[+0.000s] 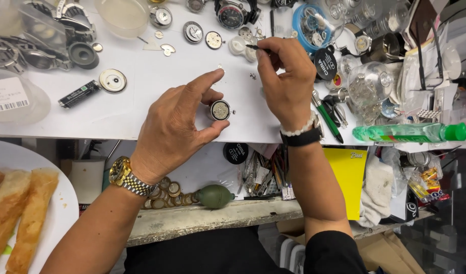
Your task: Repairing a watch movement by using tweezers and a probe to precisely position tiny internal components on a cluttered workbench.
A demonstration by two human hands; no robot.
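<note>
Plate: at far left I count one white plate (50, 203) with three browned pastry pieces (20, 213) on it.
Bag: one clear bag (12, 96) with a white label lies at the upper left of the bench.
Bracelets: a heap of steel watch bracelets (20, 50) sits above it; I cannot count them.
Battery: one small black battery (79, 94) lies flat, with one round dial (112, 80) just beside it.
Left hand: my left hand (174, 124) pinches one round watch movement (220, 110) between thumb and middle finger, forefinger stretched out above it; one gold watch (122, 173) is on that wrist.
Movement: it sits just above the white bench, near the front edge, between the two hands.
Loose movements: I count three small round ones (192, 32) in a row along the top.
Blower: one green rubber blower (214, 196) lies on the lower ledge, beside a row of brass rings (164, 195).
Right hand: my right hand (288, 81) is closed on one thin dark tool (257, 47), tip pointing left; one black band and one white bead bracelet ring the wrist.
Screwdriver: one green-handled one (328, 119) lies just right of that hand.
Bottle: one green bottle (410, 132) lies on its side at far right.
Surface: a white bench (141, 111), crowded, over a worn lower ledge (202, 218).
Room: cluttered shelves and papers fill the right edge.
</note>
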